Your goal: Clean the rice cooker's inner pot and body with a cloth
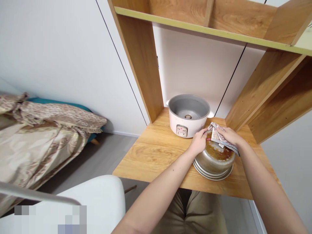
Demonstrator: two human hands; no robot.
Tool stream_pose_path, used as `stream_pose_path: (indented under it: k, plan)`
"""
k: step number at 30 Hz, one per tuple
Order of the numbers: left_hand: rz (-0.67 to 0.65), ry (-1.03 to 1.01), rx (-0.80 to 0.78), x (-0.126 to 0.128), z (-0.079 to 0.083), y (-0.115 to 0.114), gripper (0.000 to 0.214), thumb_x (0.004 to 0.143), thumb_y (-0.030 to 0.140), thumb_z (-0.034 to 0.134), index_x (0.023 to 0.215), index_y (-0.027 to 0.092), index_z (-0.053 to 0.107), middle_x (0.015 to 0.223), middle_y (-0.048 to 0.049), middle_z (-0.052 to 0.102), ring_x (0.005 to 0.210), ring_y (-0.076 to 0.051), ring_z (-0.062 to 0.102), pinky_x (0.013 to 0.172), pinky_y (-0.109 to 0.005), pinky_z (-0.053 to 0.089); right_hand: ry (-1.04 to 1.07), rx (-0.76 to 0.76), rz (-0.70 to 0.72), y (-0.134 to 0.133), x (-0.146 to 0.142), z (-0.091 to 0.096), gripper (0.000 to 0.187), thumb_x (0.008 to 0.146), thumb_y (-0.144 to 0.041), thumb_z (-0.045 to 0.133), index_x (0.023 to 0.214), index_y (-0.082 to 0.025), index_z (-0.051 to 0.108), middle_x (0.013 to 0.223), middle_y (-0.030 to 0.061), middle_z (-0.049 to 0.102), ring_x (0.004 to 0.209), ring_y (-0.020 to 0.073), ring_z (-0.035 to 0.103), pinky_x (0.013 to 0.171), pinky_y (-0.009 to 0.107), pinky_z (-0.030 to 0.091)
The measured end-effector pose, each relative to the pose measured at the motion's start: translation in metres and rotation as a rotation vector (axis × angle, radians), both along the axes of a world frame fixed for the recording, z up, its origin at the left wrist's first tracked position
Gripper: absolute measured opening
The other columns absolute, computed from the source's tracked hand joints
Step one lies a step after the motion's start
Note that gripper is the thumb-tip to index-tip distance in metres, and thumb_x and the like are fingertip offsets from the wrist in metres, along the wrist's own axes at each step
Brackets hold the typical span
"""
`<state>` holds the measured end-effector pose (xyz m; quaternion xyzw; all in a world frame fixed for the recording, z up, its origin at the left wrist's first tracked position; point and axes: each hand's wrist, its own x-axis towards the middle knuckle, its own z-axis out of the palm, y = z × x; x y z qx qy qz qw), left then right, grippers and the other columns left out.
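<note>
Silver-grey metal pot (215,161) is lying upside down near the front edge of the wooden desk (146,156), brown-stained base up; round, so showing no long axis. Left hand (198,141) is holding its far-left side with curled fingers, tips partly hidden. Right hand (229,136) is gripping a folded patterned cloth (216,137) against the far-right base, bare stain lying toward the wearer from that grip. White cooker body (200,125) is standing just behind, lidless, below wooden shelving (143,65)
</note>
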<state>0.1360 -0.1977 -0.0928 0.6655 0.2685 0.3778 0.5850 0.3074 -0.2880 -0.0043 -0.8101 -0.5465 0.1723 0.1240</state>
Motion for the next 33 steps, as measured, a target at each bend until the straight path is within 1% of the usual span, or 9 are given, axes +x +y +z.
stream_pose_path:
  k: [5, 10, 12, 16, 19, 21, 23, 28, 33]
  plan:
    - [0.030, 0.024, 0.004, 0.002, 0.003, 0.000, 0.035, 0.096, 0.021, 0.056, 0.122, 0.015, 0.078, 0.127, -0.0143, 0.078, 0.122, -0.030, 0.070, 0.118, -0.048, 0.048, -0.037, -0.008, 0.002, 0.000, 0.001, -0.001, 0.059, 0.106, -0.062, 0.033, 0.124, -0.024, 0.076, 0.123, 0.0077, 0.079, 0.113, 0.0278, 0.072, 0.094, 0.032, 0.052]
    - [0.024, 0.023, 0.010, 0.003, 0.005, 0.002, 0.031, 0.094, 0.022, 0.060, 0.116, 0.017, 0.080, 0.119, -0.0103, 0.081, 0.115, -0.028, 0.071, 0.114, -0.043, 0.050, -0.191, -0.008, -0.012, 0.008, -0.022, 0.002, 0.068, 0.101, -0.072, 0.036, 0.130, -0.023, 0.073, 0.129, 0.0192, 0.075, 0.120, 0.0411, 0.068, 0.101, 0.051, 0.049]
    - [0.015, 0.021, 0.015, 0.003, 0.004, 0.002, 0.029, 0.094, 0.024, 0.060, 0.113, 0.018, 0.081, 0.112, -0.0089, 0.082, 0.107, -0.027, 0.073, 0.109, -0.042, 0.053, -0.226, 0.002, -0.014, 0.011, -0.031, 0.003, 0.069, 0.101, -0.073, 0.036, 0.131, -0.022, 0.071, 0.130, 0.0204, 0.074, 0.122, 0.0420, 0.067, 0.104, 0.054, 0.047]
    - [0.011, 0.017, 0.020, 0.002, 0.003, 0.002, 0.029, 0.094, 0.025, 0.061, 0.113, 0.018, 0.081, 0.112, -0.0088, 0.082, 0.106, -0.026, 0.073, 0.108, -0.041, 0.053, -0.199, 0.024, -0.007, 0.013, -0.028, 0.003, 0.068, 0.100, -0.074, 0.037, 0.131, -0.025, 0.072, 0.133, 0.0171, 0.073, 0.123, 0.0410, 0.067, 0.104, 0.054, 0.048]
    - [0.031, 0.023, 0.011, 0.003, 0.003, 0.001, 0.030, 0.094, 0.024, 0.061, 0.117, 0.016, 0.080, 0.117, -0.0117, 0.081, 0.111, -0.028, 0.073, 0.111, -0.044, 0.052, -0.105, 0.027, 0.010, 0.005, -0.010, 0.000, 0.065, 0.103, -0.069, 0.035, 0.129, -0.025, 0.075, 0.130, 0.0118, 0.076, 0.118, 0.0342, 0.070, 0.099, 0.043, 0.053]
    - [0.048, 0.031, 0.010, 0.003, 0.004, 0.000, 0.031, 0.094, 0.023, 0.061, 0.119, 0.015, 0.079, 0.121, -0.0139, 0.080, 0.116, -0.030, 0.072, 0.114, -0.047, 0.049, -0.037, 0.027, 0.015, -0.002, 0.002, -0.003, 0.067, 0.108, -0.061, 0.025, 0.130, -0.021, 0.075, 0.124, 0.0097, 0.079, 0.109, 0.0279, 0.074, 0.094, 0.036, 0.056]
    - [0.059, 0.041, 0.015, 0.003, 0.005, -0.001, 0.032, 0.094, 0.020, 0.060, 0.119, 0.015, 0.079, 0.124, -0.0151, 0.079, 0.120, -0.031, 0.070, 0.117, -0.049, 0.047, 0.001, 0.030, 0.010, -0.006, 0.009, -0.006, 0.068, 0.109, -0.055, 0.022, 0.131, -0.018, 0.075, 0.120, 0.0096, 0.080, 0.104, 0.0256, 0.075, 0.091, 0.033, 0.057]
    - [0.048, 0.065, 0.029, 0.002, 0.009, -0.001, 0.035, 0.096, 0.018, 0.055, 0.122, 0.013, 0.078, 0.124, -0.0159, 0.079, 0.117, -0.031, 0.072, 0.115, -0.049, 0.049, -0.038, 0.012, 0.014, 0.004, 0.002, -0.002, 0.058, 0.103, -0.064, 0.040, 0.118, -0.025, 0.080, 0.122, 0.0098, 0.080, 0.111, 0.0312, 0.073, 0.095, 0.037, 0.054]
    - [0.023, 0.087, 0.028, 0.001, 0.010, 0.001, 0.038, 0.097, 0.019, 0.053, 0.124, 0.013, 0.078, 0.120, -0.0136, 0.081, 0.110, -0.029, 0.073, 0.111, -0.046, 0.052, -0.136, 0.031, -0.021, 0.015, -0.016, 0.001, 0.063, 0.097, -0.074, 0.043, 0.123, -0.027, 0.076, 0.131, 0.0169, 0.075, 0.122, 0.0408, 0.067, 0.103, 0.051, 0.049]
